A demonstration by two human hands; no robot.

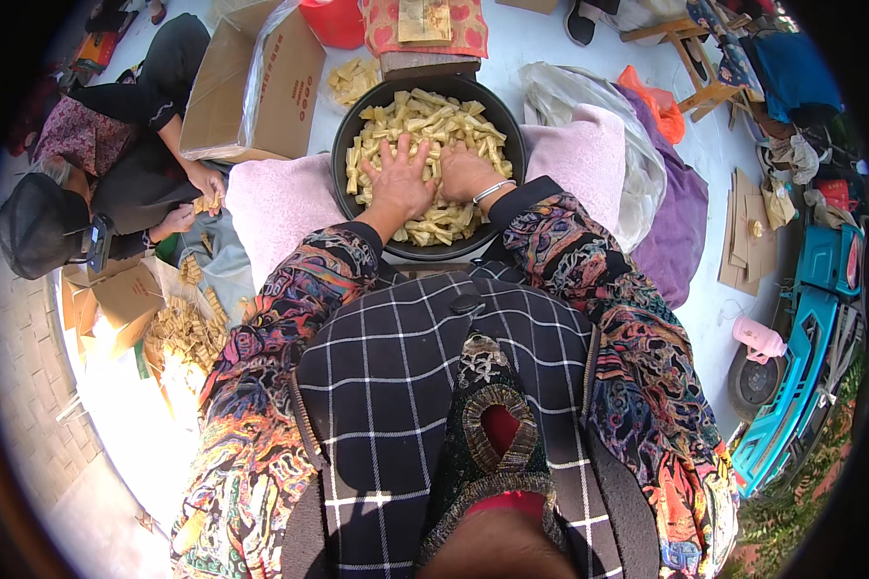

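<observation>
A round black basin point(514, 121) is filled with short, pale yellow knotted strips point(425, 111). On top of the strips my left hand point(401, 180) lies palm down, open, its fingers spread and pointing away from me. Close beside it, my right hand point(468, 174) is pushed into the strips with its fingers bent down and curled among them. Its fingertips are hidden in the heap. A silver bangle point(493, 190) circles my right wrist. Pink towels point(278, 207) lie at both sides of the basin.
At left, a person in a black cap point(41, 224) handles a small tan bundle point(206, 204) beside a pile of tan bundles point(185, 333). A large cardboard box point(285, 92) stands beyond. Plastic sheeting point(637, 164) and purple cloth point(684, 232) lie right. Further right are a wooden stool point(695, 68) and a teal vehicle point(801, 338).
</observation>
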